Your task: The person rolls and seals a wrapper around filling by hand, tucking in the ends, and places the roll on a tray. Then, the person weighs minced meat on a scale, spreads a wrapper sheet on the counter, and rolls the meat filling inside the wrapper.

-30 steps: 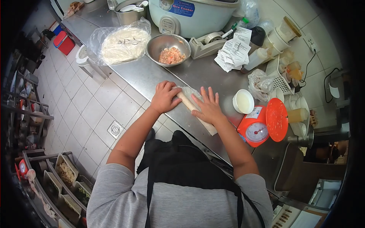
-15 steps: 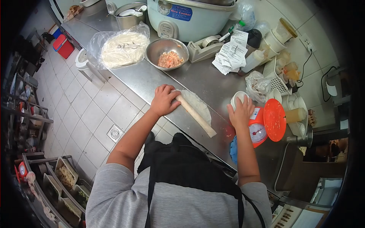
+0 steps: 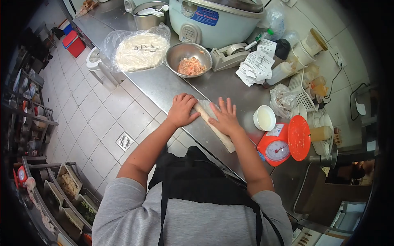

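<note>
A long pale spring roll [image 3: 218, 132] lies diagonally across the steel counter, with a bit of thin wrapper sheet showing between my hands. Over its far left end my left hand [image 3: 182, 110] is curled, thumb against the near side. My right hand [image 3: 225, 119] lies flat over the roll and sheet with its fingers spread, hiding part of both. To its right stands a small white bowl [image 3: 264, 118] of pale liquid. Further back, a metal bowl [image 3: 188, 60] holds an orange-pink filling, beside a plastic bag of white wrappers [image 3: 139, 50].
An orange kitchen scale [image 3: 276, 149] with a tilted round pan [image 3: 298, 137] stands right of the white bowl. A rice cooker [image 3: 217, 24], a tape dispenser [image 3: 229, 57] and paper slips [image 3: 258, 63] line the back. The counter's near edge [image 3: 164, 107] runs close to my left hand.
My right hand has left the white bowl and come over to the roll, fingers spreading. Less flat wrapper shows beside the roll. My left hand stays at the same end. The view has shifted slightly.
</note>
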The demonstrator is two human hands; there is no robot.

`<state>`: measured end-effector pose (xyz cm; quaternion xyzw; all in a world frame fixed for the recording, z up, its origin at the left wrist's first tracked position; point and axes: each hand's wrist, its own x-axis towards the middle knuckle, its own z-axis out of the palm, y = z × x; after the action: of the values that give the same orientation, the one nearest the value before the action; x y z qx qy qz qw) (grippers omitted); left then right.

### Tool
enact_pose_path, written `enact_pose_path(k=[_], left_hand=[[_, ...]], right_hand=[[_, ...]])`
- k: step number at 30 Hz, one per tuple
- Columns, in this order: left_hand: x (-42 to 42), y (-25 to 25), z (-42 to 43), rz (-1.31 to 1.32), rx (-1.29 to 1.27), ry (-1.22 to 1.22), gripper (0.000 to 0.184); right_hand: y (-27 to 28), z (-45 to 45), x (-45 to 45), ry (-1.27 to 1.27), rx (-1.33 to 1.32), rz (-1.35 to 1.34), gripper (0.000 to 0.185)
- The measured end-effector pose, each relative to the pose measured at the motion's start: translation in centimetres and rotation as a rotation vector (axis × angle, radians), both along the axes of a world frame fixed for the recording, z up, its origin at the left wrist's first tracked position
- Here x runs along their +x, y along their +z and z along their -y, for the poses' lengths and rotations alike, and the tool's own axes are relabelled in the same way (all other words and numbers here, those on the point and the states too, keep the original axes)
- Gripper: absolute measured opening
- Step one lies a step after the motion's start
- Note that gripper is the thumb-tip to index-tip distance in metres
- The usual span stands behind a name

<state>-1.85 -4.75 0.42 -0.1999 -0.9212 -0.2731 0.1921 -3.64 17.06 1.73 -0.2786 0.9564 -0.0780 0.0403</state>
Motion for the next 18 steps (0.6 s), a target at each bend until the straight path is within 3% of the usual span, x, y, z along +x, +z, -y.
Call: enact_pose_path(k=[3, 6, 10, 18], left_hand=[[0.0, -0.1, 0.0, -0.018, 0.009, 0.008, 0.042], [-0.1, -0.1, 0.1, -0.015, 0.007, 0.006, 0.043], [-0.2, -0.2, 0.1, -0.014, -0.010, 0.005, 0.043], [0.0, 0.3, 0.1, 0.007, 0.022, 0.008, 0.047]], right_hand=[[1.1, -1.0, 0.0, -0.012, 0.133, 0.043, 0.072], [2.0, 0.0, 0.4, 0.125, 0.143, 0.123, 0.073], [0.7, 2.0, -1.7, 0.117, 0.075, 0.060, 0.074], [1.0, -0.9, -2.3, 0.267, 0.073, 0.102, 0.075]])
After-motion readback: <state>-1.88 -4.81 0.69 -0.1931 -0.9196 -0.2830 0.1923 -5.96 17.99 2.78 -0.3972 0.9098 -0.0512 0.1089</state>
